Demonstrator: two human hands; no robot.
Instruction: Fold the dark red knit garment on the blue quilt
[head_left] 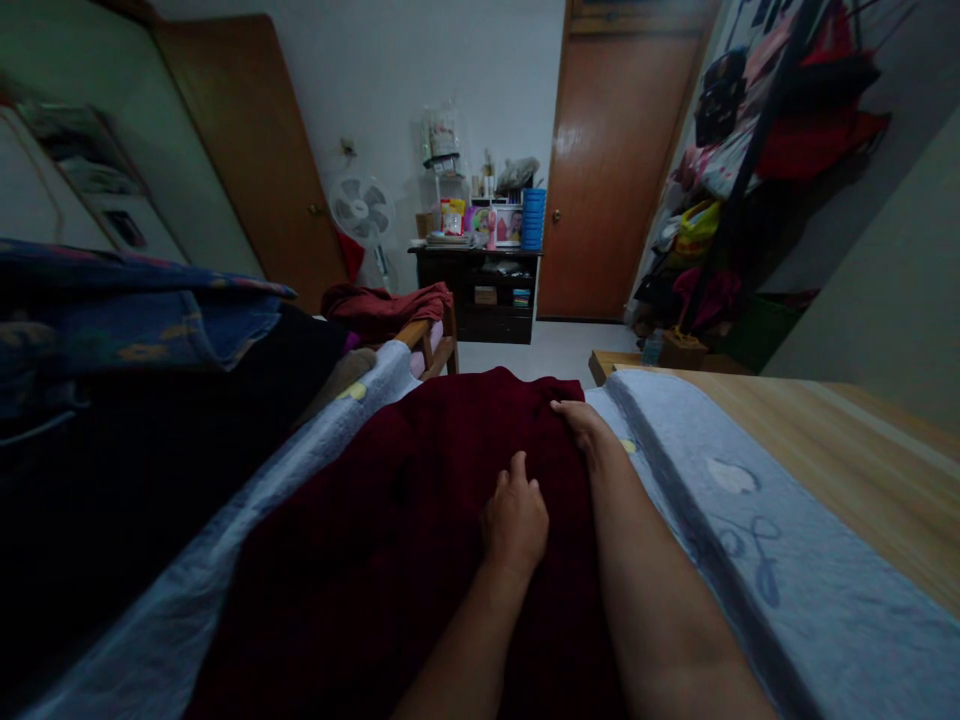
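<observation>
A dark red garment (450, 470) lies spread over the light blue-grey bedding in front of me; its exact kind is hard to make out in the dim light. My left hand (516, 515) rests on the middle of it, back upward, with the index finger stretched forward and the others slightly bent and apart. Farther off, my right hand (583, 422) is at the garment's far right edge. Its thumb lies on the cloth, and the other fingers are hidden on the far side, pinching the edge.
On the left rises a pile of dark clothes (187, 450) with blue floral fabric (165, 320) on top. Bedding (810, 530) and a wooden board (847, 440) extend right. Beyond are a wooden chair (442, 345) bearing reddish cloth, a white fan (363, 208) and a dark cabinet (469, 325).
</observation>
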